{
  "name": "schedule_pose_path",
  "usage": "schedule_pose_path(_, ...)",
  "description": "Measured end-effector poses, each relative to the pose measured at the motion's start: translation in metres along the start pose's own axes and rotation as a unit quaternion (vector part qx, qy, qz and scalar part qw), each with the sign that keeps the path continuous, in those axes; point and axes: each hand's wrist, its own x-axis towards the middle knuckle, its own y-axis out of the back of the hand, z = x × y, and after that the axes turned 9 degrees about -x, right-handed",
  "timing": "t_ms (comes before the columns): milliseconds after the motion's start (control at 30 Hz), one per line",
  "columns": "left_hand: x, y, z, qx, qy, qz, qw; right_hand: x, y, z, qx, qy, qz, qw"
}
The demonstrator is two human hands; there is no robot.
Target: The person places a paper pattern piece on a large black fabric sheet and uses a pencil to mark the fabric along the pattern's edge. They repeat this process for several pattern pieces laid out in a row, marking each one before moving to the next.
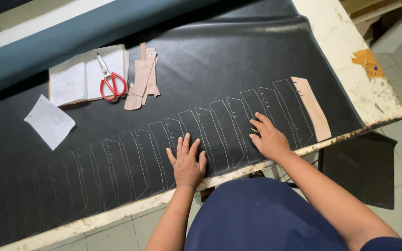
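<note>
A black sheet of leather-like material [219,65] covers the table, with a row of several white traced strip outlines [154,153] running across it. My left hand [187,162] lies flat on the sheet, fingers spread, pressing on the outlines near the front edge. My right hand [268,137] rests on the sheet to the right, fingers curled over a thin yellow marking tool [254,130]. A tan cardboard strip template [312,108] lies at the right end of the row, apart from both hands.
Red-handled scissors [110,81] lie on an open notebook [77,76] at the back left. Beside them sits a small pile of tan templates [143,79]. A white paper [50,122] lies left. A teal fabric roll [70,37] runs along the back. The worn table edge [373,93] shows at right.
</note>
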Motion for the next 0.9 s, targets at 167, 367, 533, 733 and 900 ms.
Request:
schedule_pose_path(167,0.0009,-0.0015,0.0015,0.005,-0.001,-0.007,1.0,-0.0028,0.0033,-0.0033,-0.007,-0.022,-0.018,1.0)
schedule_pose_path(367,-0.001,-0.002,0.0027,0.009,-0.004,-0.004,1.0,-0.0028,0.0079,-0.0045,-0.014,-0.013,-0.014,1.0)
schedule_pose_path(533,-0.0006,-0.0025,0.0031,0.011,-0.002,-0.009,1.0,-0.0034,0.0085,-0.0045,-0.021,-0.016,-0.026,0.999)
schedule_pose_path(733,-0.0002,-0.0018,0.0032,0.013,-0.004,-0.01,1.0,-0.0028,0.0072,-0.0025,-0.015,-0.014,-0.022,1.0)
schedule_pose_path(900,0.0001,-0.001,0.0032,0.011,-0.004,-0.004,1.0,-0.0024,0.0055,-0.0006,-0.007,-0.011,-0.015,1.0)
